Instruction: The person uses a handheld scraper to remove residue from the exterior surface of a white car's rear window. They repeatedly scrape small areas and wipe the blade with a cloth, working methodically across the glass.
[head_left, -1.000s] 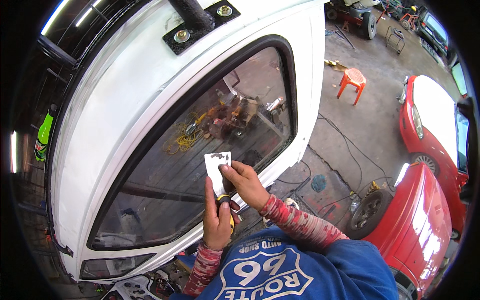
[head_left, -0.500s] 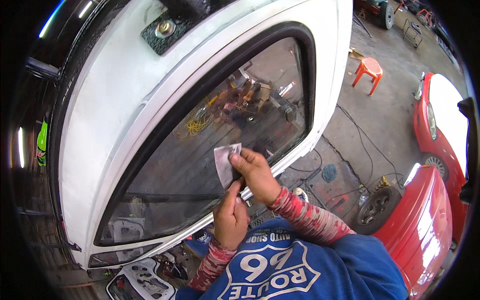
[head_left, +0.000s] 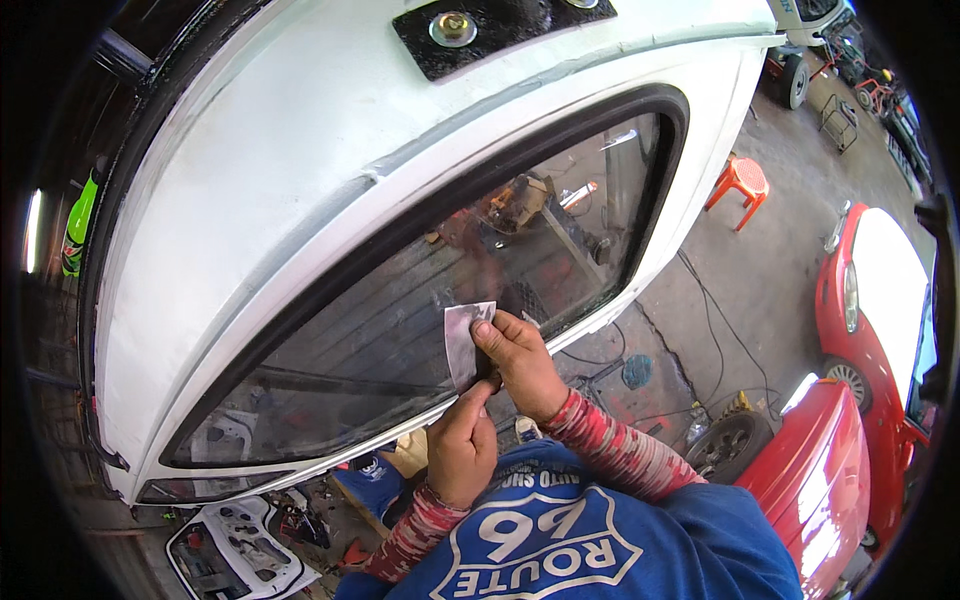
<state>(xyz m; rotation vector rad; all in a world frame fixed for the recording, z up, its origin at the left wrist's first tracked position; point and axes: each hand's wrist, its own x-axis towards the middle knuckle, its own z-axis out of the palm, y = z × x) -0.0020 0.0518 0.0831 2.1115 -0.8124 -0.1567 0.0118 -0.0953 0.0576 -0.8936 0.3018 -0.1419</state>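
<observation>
A small, pale, smudged piece of sandpaper (head_left: 462, 345) is held up in front of the dark side window (head_left: 380, 330) of a white car body. My right hand (head_left: 525, 368) pinches its right side, thumb on top. Just below, my left hand (head_left: 462, 455) has its fingers closed together at the sheet's lower corner, touching the right fingertips. Both hands are apart from the car. Around the glass runs a black rubber seal (head_left: 372, 243); grey smoothed patches mark the white roof panel (head_left: 250, 170) above it.
A black plate with bolts (head_left: 500, 30) sits on the roof. To the right stand an orange stool (head_left: 742, 180), a red car (head_left: 840, 270), a red body panel (head_left: 815, 460) and a wheel (head_left: 728, 440). Cables (head_left: 708, 310) cross the floor. A stripped door panel (head_left: 235, 550) lies lower left.
My view has shifted, so more of the white roof and its bolted plate shows. The sandpaper sits a little more upright; both hands keep hold of it.
</observation>
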